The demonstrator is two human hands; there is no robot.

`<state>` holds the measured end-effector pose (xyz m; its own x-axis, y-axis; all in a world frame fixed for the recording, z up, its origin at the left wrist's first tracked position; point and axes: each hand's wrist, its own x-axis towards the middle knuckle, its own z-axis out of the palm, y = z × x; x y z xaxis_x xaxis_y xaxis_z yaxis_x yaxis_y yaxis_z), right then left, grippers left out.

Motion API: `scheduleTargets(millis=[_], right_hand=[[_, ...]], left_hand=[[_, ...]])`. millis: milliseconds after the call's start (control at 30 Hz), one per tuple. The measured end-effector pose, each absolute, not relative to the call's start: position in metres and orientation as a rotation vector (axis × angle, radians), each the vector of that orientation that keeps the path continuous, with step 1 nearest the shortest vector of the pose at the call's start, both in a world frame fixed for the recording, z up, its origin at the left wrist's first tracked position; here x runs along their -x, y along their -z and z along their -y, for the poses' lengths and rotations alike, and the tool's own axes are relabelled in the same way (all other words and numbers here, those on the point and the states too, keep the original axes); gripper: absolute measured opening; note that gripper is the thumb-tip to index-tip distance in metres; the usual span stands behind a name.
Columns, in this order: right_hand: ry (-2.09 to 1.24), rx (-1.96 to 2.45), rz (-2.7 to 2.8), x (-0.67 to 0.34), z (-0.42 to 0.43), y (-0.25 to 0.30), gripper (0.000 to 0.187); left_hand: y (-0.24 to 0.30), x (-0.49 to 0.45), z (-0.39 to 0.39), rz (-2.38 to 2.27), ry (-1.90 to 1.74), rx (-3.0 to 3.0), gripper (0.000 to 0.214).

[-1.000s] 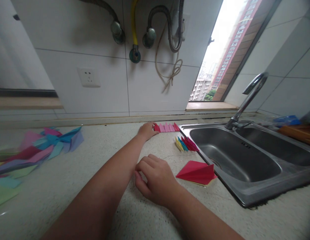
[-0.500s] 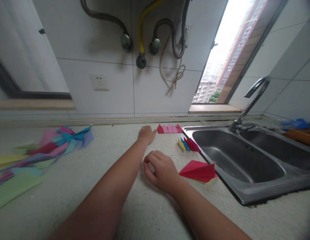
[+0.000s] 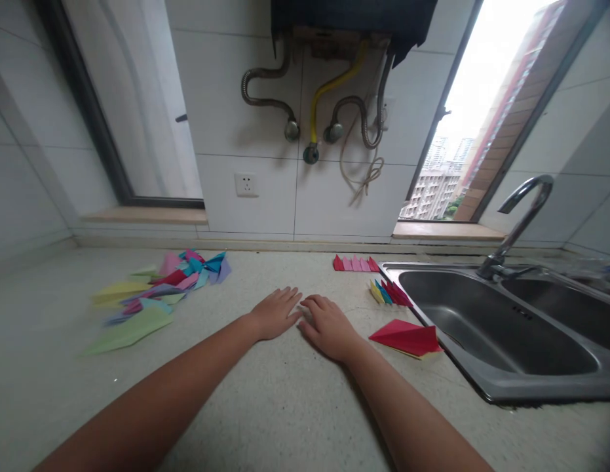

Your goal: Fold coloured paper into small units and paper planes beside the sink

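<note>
Both hands lie palm down at the centre of the frame on the speckled countertop (image 3: 285, 413). The left hand (image 3: 275, 313) is flat with its fingers spread, holding nothing. The right hand (image 3: 329, 326) is flat too, fingers loosely extended and empty, its fingertips just beside those of the left. A red folded paper (image 3: 407, 339) rests on the counter just right of the right hand, near the sink (image 3: 540, 387). Above it sit a cluster of folded pieces (image 3: 389, 293) and a row of pink and red folded pieces (image 3: 356, 263). A pile of coloured paper (image 3: 157, 295) lies at middle left.
</note>
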<state>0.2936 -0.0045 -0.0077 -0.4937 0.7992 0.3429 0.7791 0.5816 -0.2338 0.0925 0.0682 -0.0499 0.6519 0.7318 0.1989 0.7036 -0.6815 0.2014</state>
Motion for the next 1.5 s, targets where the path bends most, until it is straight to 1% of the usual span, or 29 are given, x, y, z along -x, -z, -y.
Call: scheduleTargets(millis=[100, 267, 433, 567, 733, 867, 1000, 1167, 1500], right_hand=[[-0.091, 1.305, 2.482, -0.292, 0.005, 0.014, 0.051], [-0.070, 1.395, 2.527, -0.288, 0.005, 0.020, 0.059], [-0.077, 1.496, 2.578, -0.283, 0.003, 0.023, 0.066], [-0.148, 1.601, 2.631, -0.275, -0.003, 0.023, 0.071], [-0.207, 1.797, 2.568, -0.249, -0.017, 0.024, 0.083], [-0.139, 1.884, 2.465, -0.232, -0.023, 0.029, 0.081], [-0.038, 1.800, 2.383, -0.229, -0.021, 0.034, 0.076], [-0.042, 1.768, 2.363, -0.232, -0.024, 0.036, 0.071], [-0.058, 1.700, 2.432, -0.236, -0.028, 0.036, 0.061]], left_hand=[[0.045, -0.056, -0.024, -1.169, -0.394, -2.751, 0.059], [0.036, -0.014, 0.025, -1.165, -0.371, -2.717, 0.058], [0.031, -0.008, 0.030, -1.169, -0.449, -2.680, 0.055], [0.030, -0.010, 0.026, -1.159, -0.521, -2.663, 0.051], [0.032, -0.008, 0.024, -1.140, -0.601, -2.651, 0.048], [0.033, -0.005, 0.020, -1.104, -0.685, -2.631, 0.037], [0.030, -0.002, 0.011, -1.090, -0.753, -2.608, 0.030], [0.022, 0.004, 0.006, -1.141, -0.771, -2.482, 0.028], [0.023, 0.010, 0.007, -1.017, -0.794, -2.412, 0.026]])
